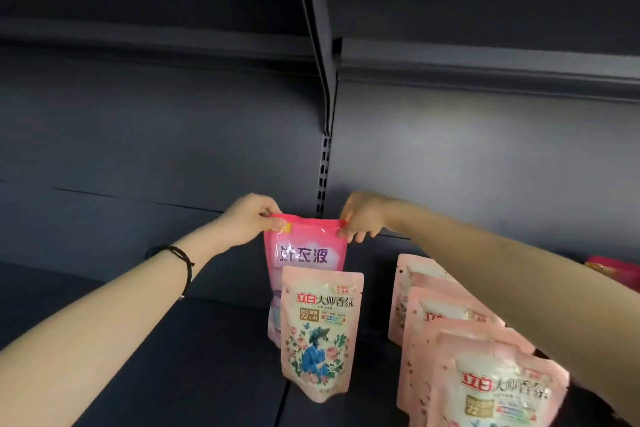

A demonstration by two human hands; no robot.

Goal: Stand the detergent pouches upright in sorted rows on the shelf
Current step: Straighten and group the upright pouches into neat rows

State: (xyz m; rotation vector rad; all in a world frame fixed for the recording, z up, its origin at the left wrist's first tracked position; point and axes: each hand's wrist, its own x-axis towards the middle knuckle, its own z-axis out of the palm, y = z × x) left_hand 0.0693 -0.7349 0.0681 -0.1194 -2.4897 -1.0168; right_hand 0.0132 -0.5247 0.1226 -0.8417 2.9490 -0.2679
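Pink detergent pouch, the bright one with the big white lettering, is upright toward the back of the dark shelf, held by its two top corners. Left hand pinches the top left corner between thumb and fingertips, and right hand does the same at the top right corner, with its spare fingers curled loosely underneath. So both hands are closed on that one pouch, nothing else in them. Can't tell if its bottom is actually resting on the shelf, since that part is hidden.

What hides it is a pale pink pouch with a figure in blue and flowers printed on it. That one stands upright right in front, overlapping the lower right part of the bright one.

Off to the right there's a row of pale pink pouches standing one behind another, running from the front edge toward the back, with a gap between them and the single pale one. The right forearm crosses over that row. There's a black bracelet on the left wrist. At the far right edge a bit of a red pouch pokes into view.
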